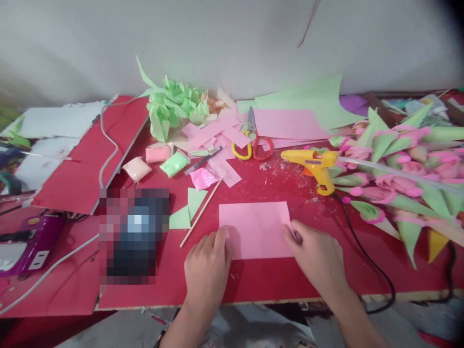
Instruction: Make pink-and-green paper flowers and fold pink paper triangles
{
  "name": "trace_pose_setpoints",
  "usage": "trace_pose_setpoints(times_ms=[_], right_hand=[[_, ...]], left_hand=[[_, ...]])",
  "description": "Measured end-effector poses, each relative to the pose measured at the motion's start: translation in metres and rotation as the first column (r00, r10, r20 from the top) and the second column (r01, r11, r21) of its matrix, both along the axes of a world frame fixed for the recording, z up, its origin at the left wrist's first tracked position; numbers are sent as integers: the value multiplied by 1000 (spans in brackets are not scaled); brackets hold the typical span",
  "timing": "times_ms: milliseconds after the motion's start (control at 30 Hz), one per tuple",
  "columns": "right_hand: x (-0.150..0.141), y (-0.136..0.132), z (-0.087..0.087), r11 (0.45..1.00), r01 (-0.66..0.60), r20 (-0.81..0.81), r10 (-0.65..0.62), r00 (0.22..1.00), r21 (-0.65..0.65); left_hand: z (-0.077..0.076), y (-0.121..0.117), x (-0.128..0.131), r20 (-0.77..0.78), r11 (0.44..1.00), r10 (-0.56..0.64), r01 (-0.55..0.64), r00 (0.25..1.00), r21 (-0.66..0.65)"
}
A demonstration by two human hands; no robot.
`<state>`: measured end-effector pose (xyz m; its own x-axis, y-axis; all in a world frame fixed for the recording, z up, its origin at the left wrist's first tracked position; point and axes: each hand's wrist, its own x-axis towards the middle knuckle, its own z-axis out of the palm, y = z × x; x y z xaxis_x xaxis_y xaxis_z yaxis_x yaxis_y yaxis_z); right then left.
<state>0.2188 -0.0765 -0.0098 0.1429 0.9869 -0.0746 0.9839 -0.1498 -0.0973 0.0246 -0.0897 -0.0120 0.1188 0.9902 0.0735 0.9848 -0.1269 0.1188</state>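
A rectangular sheet of pink paper (255, 231) lies on the red tabletop in front of me. My left hand (208, 263) grips its left edge, thumb on top and the other fingers curled. At the right edge my right hand (317, 246) pinches the sheet between thumb and forefinger, and that side lifts a little. Left of the paper are a thin wooden stick (201, 212) and green paper pieces (188, 210). A yellow glue gun (315, 166) rests beyond my right hand. Scissors (253, 140) with red and yellow handles lie behind the sheet.
Paper flowers (406, 169) pile up at the right. Green cut leaves (174, 104), pink scraps (217, 130) and larger sheets (290, 123) line the back. Small clay packets (174, 164) lie at centre left, near a blurred dark object (139, 237). A black cord (366, 256) crosses the right side.
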Motion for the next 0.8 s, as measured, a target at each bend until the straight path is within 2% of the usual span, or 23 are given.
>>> trace_pose_setpoints(times_ms=[367, 533, 600, 667, 733, 800], right_hand=[[-3, 1, 6, 999, 27, 54, -24, 998, -47], [-6, 2, 9, 998, 28, 62, -24, 998, -64], [-7, 3, 10, 997, 42, 62, -37, 997, -69], [-8, 4, 11, 994, 60, 60, -55, 997, -86], [-8, 4, 12, 992, 69, 53, -64, 997, -104], [-7, 5, 13, 992, 66, 52, -61, 997, -112]], left_hand=[[5, 2, 4, -45, 995, 30, -34, 999, -95], [5, 4, 0, -93, 996, -51, 45, 994, -74], [6, 6, -4, -138, 993, -116, 113, 984, -27], [7, 10, -7, -155, 968, -244, 250, 957, 19], [10, 14, -9, -154, 890, -447, 456, 881, 28], [13, 18, -8, -155, 762, -641, 647, 752, -9]])
